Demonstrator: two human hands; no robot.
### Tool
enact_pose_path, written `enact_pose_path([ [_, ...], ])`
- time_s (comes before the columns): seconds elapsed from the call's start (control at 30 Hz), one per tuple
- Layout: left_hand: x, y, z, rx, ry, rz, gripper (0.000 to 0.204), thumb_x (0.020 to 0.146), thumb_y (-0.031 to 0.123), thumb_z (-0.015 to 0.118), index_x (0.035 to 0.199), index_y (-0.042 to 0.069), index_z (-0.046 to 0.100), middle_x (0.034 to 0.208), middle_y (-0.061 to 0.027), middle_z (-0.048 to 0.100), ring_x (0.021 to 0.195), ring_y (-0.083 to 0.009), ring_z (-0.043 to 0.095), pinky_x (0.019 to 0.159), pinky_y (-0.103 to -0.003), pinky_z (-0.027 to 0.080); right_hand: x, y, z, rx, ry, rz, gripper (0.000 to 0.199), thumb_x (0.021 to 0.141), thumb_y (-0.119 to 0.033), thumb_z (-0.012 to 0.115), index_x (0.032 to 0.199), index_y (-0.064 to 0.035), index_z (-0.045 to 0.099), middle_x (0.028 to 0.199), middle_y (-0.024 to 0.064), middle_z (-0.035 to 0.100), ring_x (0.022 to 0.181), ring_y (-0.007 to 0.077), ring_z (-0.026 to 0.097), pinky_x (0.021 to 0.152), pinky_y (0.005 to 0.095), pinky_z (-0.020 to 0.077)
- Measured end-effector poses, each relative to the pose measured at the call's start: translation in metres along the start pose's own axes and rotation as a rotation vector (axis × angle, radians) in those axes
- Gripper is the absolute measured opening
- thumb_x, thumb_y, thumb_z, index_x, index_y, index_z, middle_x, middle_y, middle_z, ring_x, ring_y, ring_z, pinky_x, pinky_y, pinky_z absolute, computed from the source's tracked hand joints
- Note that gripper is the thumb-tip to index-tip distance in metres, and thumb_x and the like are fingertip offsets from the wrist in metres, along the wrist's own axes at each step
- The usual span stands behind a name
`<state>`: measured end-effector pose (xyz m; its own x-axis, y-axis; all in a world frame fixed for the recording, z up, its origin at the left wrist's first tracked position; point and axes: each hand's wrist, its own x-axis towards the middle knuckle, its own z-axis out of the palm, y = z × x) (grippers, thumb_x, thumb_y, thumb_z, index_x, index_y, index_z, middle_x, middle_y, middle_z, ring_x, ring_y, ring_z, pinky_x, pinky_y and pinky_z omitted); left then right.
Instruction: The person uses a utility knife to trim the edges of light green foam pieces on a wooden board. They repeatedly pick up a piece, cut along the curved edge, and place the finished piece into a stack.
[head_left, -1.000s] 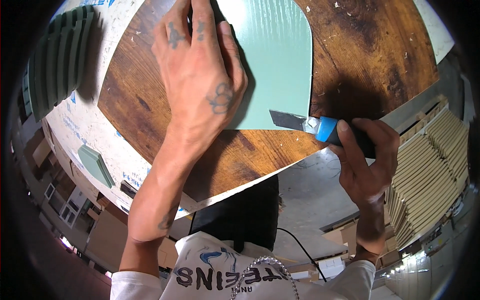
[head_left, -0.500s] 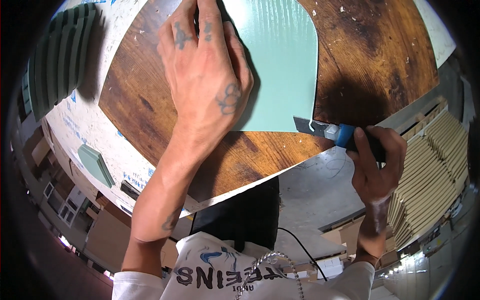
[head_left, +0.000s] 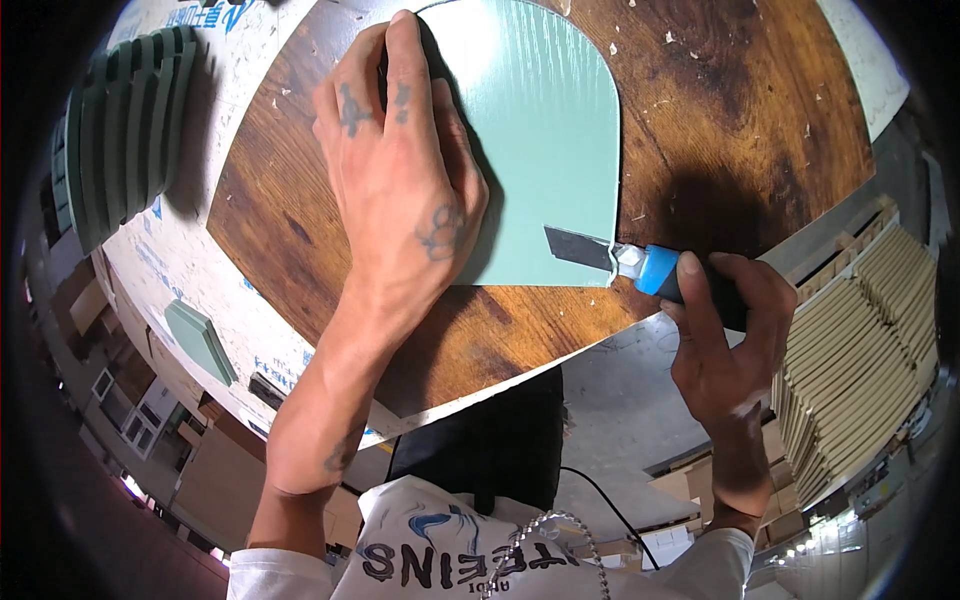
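A glossy pale green panel (head_left: pixel 545 150) with a rounded far end lies on a wood-grain board. My left hand (head_left: pixel 405 190) rests palm down on the panel's left side, fingers stretched forward. What lies under the palm is hidden. In my right hand (head_left: pixel 730 340) is a utility knife (head_left: pixel 655 272) with a blue collar and dark handle. Its broad dark blade (head_left: pixel 578 247) lies across the panel's near right corner and points left. A thin pale strip (head_left: pixel 613 262) curls at the panel's edge, against the blade.
The wood-grain board (head_left: pixel 740 120) carries small pale scraps. Dark green curved pieces (head_left: pixel 125 130) stand stacked at the far left, and a few small green pieces (head_left: pixel 198 340) lie nearer. Stacked tan sheets (head_left: pixel 860 350) stand at the right, beyond the table's edge.
The knife has moved left, and its blade reaches further over the panel's corner. The view has shifted slightly, so more of the panel's rounded far end shows. My left hand stays on the panel.
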<state>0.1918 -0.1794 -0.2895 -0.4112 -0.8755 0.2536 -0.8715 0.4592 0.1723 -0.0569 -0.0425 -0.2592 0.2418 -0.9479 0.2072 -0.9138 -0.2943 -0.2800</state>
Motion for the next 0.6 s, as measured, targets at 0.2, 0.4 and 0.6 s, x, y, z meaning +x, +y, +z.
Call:
enact_pose_path([
  [0.2,-0.001,-0.001,0.004,-0.070,0.062,-0.044,0.052,0.098,0.005,0.050,0.149,0.005,0.044,0.137,-0.0271,0.049,0.123,-0.0409,0.051,0.097,-0.053,0.054,0.010,-0.004,0.004,0.005,0.004,0.010,0.044,0.081,-0.026,0.081,0.121,-0.0121,0.072,0.116,0.0137,0.059,0.102,0.0302,0.055,0.076,0.0402,0.0510],
  [0.4,0.001,-0.004,0.007,-0.123,0.088,-0.016,0.055,0.090,-0.004,0.057,0.142,-0.008,0.040,0.132,-0.0272,0.049,0.113,-0.0406,0.049,0.099,-0.053,0.039,0.023,-0.001,0.004,0.006,-0.005,0.013,0.041,0.082,-0.027,0.082,0.118,-0.0105,0.073,0.115,0.0140,0.058,0.100,0.0305,0.055,0.075,0.0397,0.0507],
  [0.6,0.001,-0.003,0.005,-0.124,0.092,-0.007,0.052,0.094,-0.001,0.054,0.145,-0.005,0.042,0.136,-0.0286,0.049,0.122,-0.0409,0.049,0.103,-0.053,0.043,0.033,0.006,0.006,0.034,0.013,0.013,0.040,0.084,-0.024,0.081,0.121,-0.0097,0.072,0.115,0.0138,0.058,0.100,0.0299,0.054,0.074,0.0393,0.0504],
])
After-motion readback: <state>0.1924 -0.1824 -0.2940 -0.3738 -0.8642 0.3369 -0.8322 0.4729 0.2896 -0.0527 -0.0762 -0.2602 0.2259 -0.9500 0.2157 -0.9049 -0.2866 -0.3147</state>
